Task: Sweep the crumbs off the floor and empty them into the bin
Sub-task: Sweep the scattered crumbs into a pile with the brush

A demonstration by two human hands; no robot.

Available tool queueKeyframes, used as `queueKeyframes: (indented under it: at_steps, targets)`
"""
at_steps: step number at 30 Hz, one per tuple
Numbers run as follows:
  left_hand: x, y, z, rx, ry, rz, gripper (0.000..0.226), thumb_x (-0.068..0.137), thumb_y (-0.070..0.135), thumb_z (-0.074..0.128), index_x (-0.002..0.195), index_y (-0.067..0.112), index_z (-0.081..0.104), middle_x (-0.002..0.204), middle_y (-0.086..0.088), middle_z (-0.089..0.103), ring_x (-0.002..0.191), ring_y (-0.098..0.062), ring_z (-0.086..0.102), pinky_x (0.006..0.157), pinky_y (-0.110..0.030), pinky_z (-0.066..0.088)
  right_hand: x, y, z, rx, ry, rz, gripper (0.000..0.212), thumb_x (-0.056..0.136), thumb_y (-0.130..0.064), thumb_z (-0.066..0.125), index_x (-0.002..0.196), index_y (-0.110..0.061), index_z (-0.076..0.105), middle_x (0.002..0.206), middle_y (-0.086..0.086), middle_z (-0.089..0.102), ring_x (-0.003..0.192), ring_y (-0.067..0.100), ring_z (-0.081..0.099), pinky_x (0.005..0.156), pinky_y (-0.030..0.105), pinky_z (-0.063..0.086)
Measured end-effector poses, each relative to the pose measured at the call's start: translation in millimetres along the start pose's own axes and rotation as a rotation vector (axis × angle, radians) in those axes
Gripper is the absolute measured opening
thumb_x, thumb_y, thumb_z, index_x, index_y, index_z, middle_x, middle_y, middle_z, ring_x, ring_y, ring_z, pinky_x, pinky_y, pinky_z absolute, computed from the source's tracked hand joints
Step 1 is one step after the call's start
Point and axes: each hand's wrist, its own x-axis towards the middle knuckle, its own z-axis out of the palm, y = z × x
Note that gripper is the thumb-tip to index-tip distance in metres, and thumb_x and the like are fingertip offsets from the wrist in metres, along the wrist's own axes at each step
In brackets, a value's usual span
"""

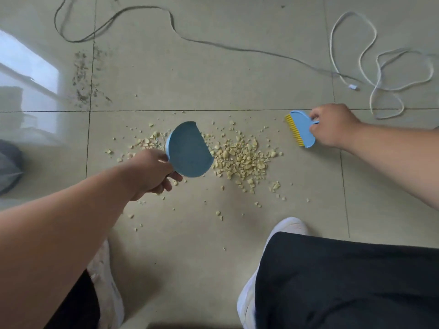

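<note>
Pale yellow crumbs (240, 160) lie scattered across the beige tiled floor, thickest in a heap at the middle. My left hand (149, 172) grips the handle of a small blue dustpan (188, 150), whose open edge faces right and touches the heap's left side. More crumbs (145, 142) sit behind the pan to its left. My right hand (332, 124) holds a small blue brush with yellow bristles (300, 128), bristles facing left, to the right of the heap and apart from it. No bin is in view.
A grey cable (213, 42) and a white cable (380, 67) trail over the floor at the back. Dark dusty debris (83, 77) lies at the back left. My white shoes (280, 236) and dark trousers fill the foreground. A grey object (9, 165) sits at the left edge.
</note>
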Motion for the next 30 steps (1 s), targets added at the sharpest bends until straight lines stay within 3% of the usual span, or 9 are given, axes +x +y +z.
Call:
queueKeyframes:
  at_steps: [7, 11, 15, 19, 21, 24, 27, 30]
  targets:
    - [29.5, -1.8, 13.3, 0.052, 0.026, -0.028, 0.017, 0.102, 0.011, 0.065, 0.098, 0.006, 0.080, 0.077, -0.006, 0.082, 0.052, -0.020, 0.062, 0.050, -0.031, 0.052, 15.3, 29.4, 12.3, -0.216, 0.023, 0.123, 0.023, 0.084, -0.007, 0.059, 0.106, -0.007, 0.064, 0.106, 0.021, 0.066, 0.095, 0.040, 0.065, 0.070, 0.033, 0.046]
    - [36.9, -4.4, 17.9, 0.051, 0.010, -0.050, 0.018, 0.104, 0.010, 0.063, 0.099, 0.006, 0.079, 0.080, -0.012, 0.082, 0.056, -0.023, 0.061, 0.052, -0.032, 0.052, 25.0, 25.3, 24.1, -0.154, 0.026, 0.113, 0.009, 0.082, -0.005, 0.057, 0.088, -0.012, 0.058, 0.091, 0.016, 0.061, 0.079, 0.035, 0.055, 0.067, 0.031, 0.042]
    - [38.9, -5.2, 18.5, 0.047, 0.008, -0.076, 0.016, 0.103, 0.011, 0.065, 0.100, 0.006, 0.079, 0.082, -0.011, 0.083, 0.057, -0.023, 0.062, 0.055, -0.034, 0.055, 33.1, 12.4, 31.3, -0.053, 0.028, 0.077, 0.012, 0.080, -0.005, 0.054, 0.072, -0.012, 0.048, 0.071, 0.006, 0.048, 0.071, 0.033, 0.052, 0.052, 0.027, 0.030]
    - [34.1, -7.0, 15.8, 0.013, 0.002, -0.087, 0.014, 0.100, 0.010, 0.066, 0.101, 0.005, 0.079, 0.084, -0.011, 0.083, 0.051, -0.021, 0.059, 0.053, -0.032, 0.052, 37.0, -6.8, 37.4, 0.059, 0.023, -0.003, 0.013, 0.078, -0.010, 0.052, 0.067, -0.010, 0.046, 0.068, 0.008, 0.053, 0.066, 0.033, 0.051, 0.049, 0.028, 0.028]
    - [29.3, -8.1, 14.3, 0.009, 0.011, -0.082, 0.014, 0.101, 0.009, 0.065, 0.100, 0.005, 0.079, 0.085, -0.012, 0.083, 0.050, -0.020, 0.058, 0.051, -0.031, 0.051, 32.1, -19.5, 38.8, 0.063, -0.004, -0.075, 0.010, 0.081, -0.014, 0.052, 0.072, -0.009, 0.054, 0.072, 0.011, 0.060, 0.071, 0.035, 0.057, 0.054, 0.032, 0.041]
    - [20.8, -12.3, 12.1, 0.022, 0.021, -0.075, 0.014, 0.100, 0.011, 0.067, 0.099, 0.007, 0.080, 0.079, -0.007, 0.082, 0.050, -0.020, 0.060, 0.050, -0.030, 0.052, 19.4, -37.2, 41.4, 0.079, -0.069, -0.209, 0.015, 0.087, -0.016, 0.053, 0.087, -0.014, 0.068, 0.084, 0.011, 0.068, 0.085, 0.036, 0.063, 0.072, 0.038, 0.054]
    - [11.8, -20.8, 9.5, 0.023, 0.027, -0.072, 0.013, 0.098, 0.012, 0.069, 0.097, 0.007, 0.080, 0.077, -0.007, 0.081, 0.051, -0.020, 0.060, 0.049, -0.029, 0.050, 7.6, -44.0, 43.3, 0.142, -0.130, -0.303, 0.027, 0.095, -0.019, 0.060, 0.118, -0.016, 0.074, 0.107, 0.006, 0.073, 0.100, 0.027, 0.065, 0.086, 0.033, 0.051]
    - [2.5, -27.5, 9.4, 0.023, 0.007, -0.072, 0.014, 0.099, 0.012, 0.067, 0.098, 0.008, 0.080, 0.078, -0.009, 0.081, 0.053, -0.021, 0.059, 0.051, -0.030, 0.050, 2.5, -21.2, 31.9, 0.233, -0.117, -0.243, 0.028, 0.096, -0.021, 0.064, 0.123, -0.019, 0.072, 0.108, 0.003, 0.072, 0.098, 0.022, 0.065, 0.084, 0.029, 0.047]
